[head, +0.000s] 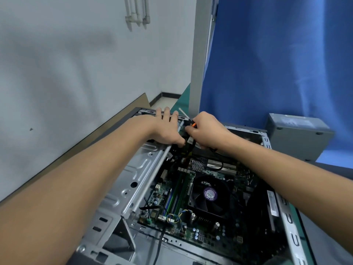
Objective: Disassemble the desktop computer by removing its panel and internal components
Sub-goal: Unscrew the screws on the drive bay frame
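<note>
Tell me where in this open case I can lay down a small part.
The drive cage plate, between the silver rod and the left forearm, is bare. The far corner is crowded: left hand, right hand with screwdriver, and cables.

A pale, bare wall [66, 64] filled the left side, with white pipes [137, 14] running down it near the top. A light grey post [198, 64] stood beside a blue curtain [277, 64] on the right. Beyond, light floor [162, 101] met a dark skirting [170, 94]. A brown board [133, 106] leaned against the wall.
</note>
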